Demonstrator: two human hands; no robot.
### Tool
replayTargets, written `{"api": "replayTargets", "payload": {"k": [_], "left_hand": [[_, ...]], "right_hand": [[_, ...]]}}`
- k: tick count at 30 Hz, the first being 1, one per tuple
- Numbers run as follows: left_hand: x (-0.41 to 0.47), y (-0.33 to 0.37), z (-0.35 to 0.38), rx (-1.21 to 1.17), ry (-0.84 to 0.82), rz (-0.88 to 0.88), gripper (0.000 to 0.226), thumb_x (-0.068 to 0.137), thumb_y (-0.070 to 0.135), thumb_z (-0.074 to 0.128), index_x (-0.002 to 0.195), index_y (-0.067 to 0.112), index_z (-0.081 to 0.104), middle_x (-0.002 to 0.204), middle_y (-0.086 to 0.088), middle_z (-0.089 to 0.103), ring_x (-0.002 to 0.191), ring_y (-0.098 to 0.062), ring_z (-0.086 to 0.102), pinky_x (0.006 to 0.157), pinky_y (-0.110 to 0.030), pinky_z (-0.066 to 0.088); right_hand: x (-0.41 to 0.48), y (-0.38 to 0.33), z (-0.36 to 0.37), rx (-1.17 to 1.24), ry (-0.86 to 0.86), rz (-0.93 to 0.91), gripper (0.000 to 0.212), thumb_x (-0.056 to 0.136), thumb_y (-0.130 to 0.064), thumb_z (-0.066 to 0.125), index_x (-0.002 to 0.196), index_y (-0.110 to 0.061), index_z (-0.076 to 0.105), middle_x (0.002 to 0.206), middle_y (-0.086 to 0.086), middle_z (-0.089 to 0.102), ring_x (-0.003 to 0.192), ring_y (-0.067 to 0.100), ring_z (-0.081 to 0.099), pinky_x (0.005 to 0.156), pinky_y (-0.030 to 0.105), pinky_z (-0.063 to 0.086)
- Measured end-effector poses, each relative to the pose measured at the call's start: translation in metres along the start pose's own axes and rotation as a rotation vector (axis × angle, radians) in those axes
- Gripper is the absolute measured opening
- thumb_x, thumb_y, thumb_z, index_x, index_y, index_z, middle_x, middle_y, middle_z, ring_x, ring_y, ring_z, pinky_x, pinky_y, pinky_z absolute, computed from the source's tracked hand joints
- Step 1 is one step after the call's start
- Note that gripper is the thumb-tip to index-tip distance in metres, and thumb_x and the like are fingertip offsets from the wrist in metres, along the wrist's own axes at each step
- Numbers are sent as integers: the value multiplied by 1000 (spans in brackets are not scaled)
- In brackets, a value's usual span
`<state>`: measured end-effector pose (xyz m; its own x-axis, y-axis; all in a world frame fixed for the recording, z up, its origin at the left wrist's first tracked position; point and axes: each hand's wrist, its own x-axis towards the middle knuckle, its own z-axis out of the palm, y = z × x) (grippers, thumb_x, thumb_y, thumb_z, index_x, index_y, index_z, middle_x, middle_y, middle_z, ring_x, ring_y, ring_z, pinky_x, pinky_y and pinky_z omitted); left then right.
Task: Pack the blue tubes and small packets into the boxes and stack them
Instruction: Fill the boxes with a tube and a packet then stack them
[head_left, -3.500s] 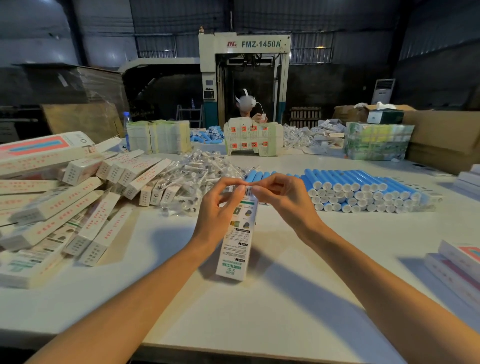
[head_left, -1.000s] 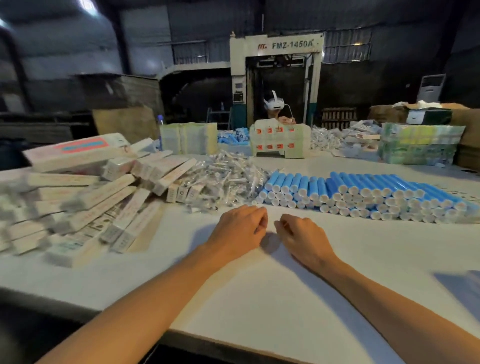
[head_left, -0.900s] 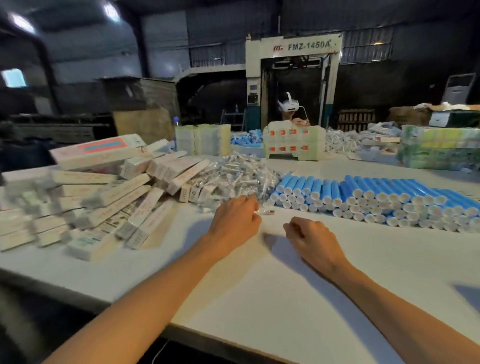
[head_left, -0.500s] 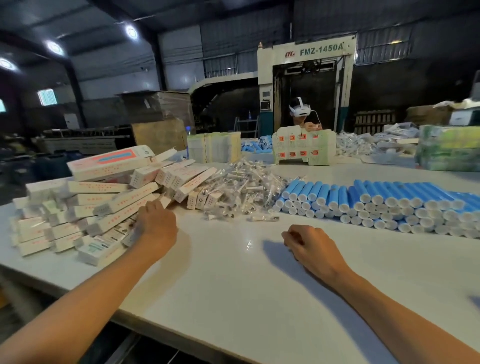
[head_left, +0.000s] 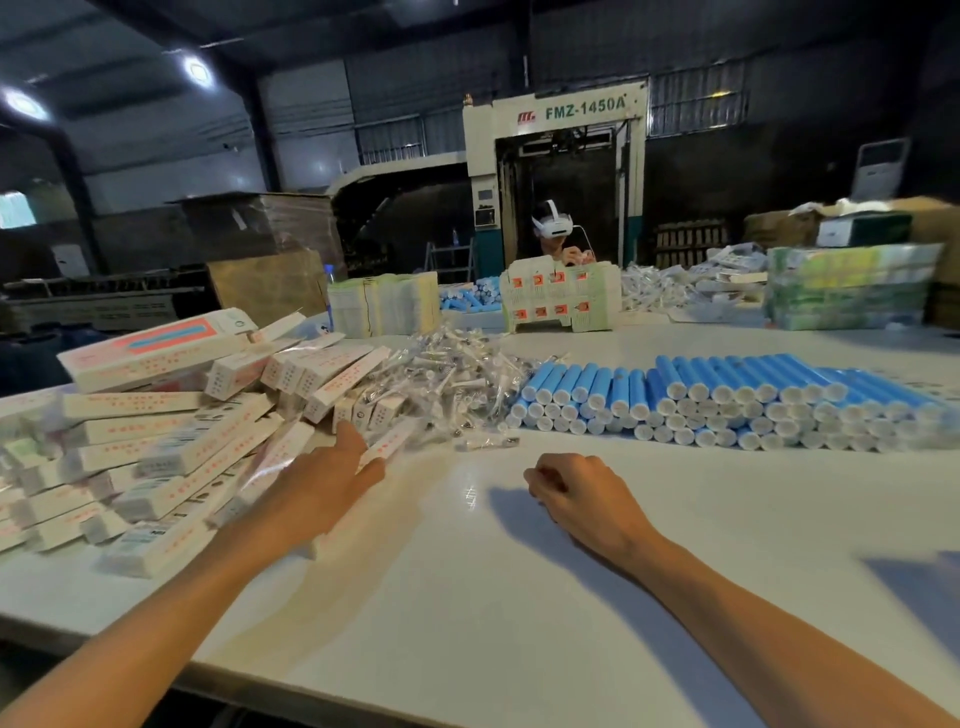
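Note:
A heap of long white boxes with red print (head_left: 156, 441) covers the left of the white table (head_left: 519, 597). My left hand (head_left: 322, 483) is at the heap's right edge and grips one blurred box (head_left: 389, 444), thumb on top and fingers beneath. Behind it lies a pile of small clear packets (head_left: 457, 379). Blue tubes with white caps (head_left: 727, 400) are stacked in rows to the right. My right hand (head_left: 576, 499) rests on the table in front of the tubes, fingers loosely curled, holding nothing.
Across the table a person wearing a white headset (head_left: 553, 228) works behind a stack of flat cartons (head_left: 561, 301). Bundles of folded leaflets (head_left: 384, 304) and wrapped green packs (head_left: 847, 286) stand at the back. The table's front edge runs just below my forearms.
The box both hands held upright 3.5 s ago is out of view. My left hand reached left into the heap and now grips a box. My right hand stayed put.

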<state>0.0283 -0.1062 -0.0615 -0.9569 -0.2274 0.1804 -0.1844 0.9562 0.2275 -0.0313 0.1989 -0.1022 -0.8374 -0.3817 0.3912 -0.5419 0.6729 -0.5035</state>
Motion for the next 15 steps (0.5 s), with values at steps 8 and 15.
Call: {"api": "replayTargets", "payload": {"k": [8,15], "left_hand": [[28,29,6,-541,-136,83,24,113,40,44,136,36,40,123,11,63,92,-9,69,67,-28,51],[41,75,23,-1144,-114,-16,29,113,18,44,134,16,64,103,-20,78,69,-20,71,59,-31,55]], "right_hand": [[0,0,1,-3,-12,-5,34,105,-34,51,84,-9,62,80,6,70,79,32,60,77,45,53],[1,1,1,2,-22,-8,32,105,-34,52,86,-10,63,83,5,69,81,32,57,78,44,51]]}}
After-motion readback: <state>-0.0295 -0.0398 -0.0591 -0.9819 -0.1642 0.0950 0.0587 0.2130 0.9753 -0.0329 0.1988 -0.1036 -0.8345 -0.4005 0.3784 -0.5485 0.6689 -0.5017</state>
